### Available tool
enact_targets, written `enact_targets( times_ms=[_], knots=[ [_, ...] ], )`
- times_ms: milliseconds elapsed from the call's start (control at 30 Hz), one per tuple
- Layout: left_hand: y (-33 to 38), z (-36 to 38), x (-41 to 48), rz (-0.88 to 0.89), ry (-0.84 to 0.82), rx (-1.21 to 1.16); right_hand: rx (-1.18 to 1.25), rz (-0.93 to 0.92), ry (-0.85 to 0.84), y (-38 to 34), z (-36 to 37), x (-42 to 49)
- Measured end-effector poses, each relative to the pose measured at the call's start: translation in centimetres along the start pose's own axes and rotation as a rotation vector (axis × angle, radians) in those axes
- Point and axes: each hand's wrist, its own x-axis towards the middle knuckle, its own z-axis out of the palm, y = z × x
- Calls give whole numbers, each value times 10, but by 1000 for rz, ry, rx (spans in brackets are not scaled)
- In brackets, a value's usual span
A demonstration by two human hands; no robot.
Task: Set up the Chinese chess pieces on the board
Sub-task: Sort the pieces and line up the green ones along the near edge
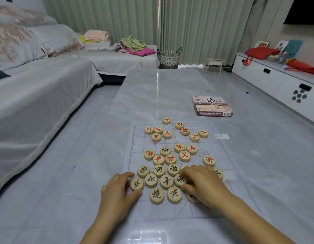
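A thin see-through chess board sheet [210,205] lies on the grey marble table. Several round wooden pieces sit scattered on it: red-lettered pieces [184,131] toward the far half, black-lettered pieces [157,196] near me. My left hand [117,192] pinches a black-lettered piece [137,184] at the sheet's near left edge between thumb and fingers. My right hand [202,184] curls its fingers and thumb round another black-lettered piece [180,180]. This hand covers a few more pieces, one of them half showing under the palm [192,198].
The chess set's box [212,106] lies on the table beyond the board to the right. A grey-covered sofa [38,95] runs along the left. A white low cabinet [275,80] stands on the right, a woven basket [168,58] past the table's far end.
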Motion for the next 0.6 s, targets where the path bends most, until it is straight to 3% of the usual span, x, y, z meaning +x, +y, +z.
enact_targets(
  times_ms=[167, 333, 600],
  knots=[
    [-6, 5, -2, 32, 40, -24, -153, -46, -52, -9, -9, 13],
    [-10, 9, -1, 64, 63, -6, 5, 20, 34, -15, -15, 67],
    [-10, 8, -4, 78, 99, -63, 86, 167, -144, -23, 1, 138]
  ],
)
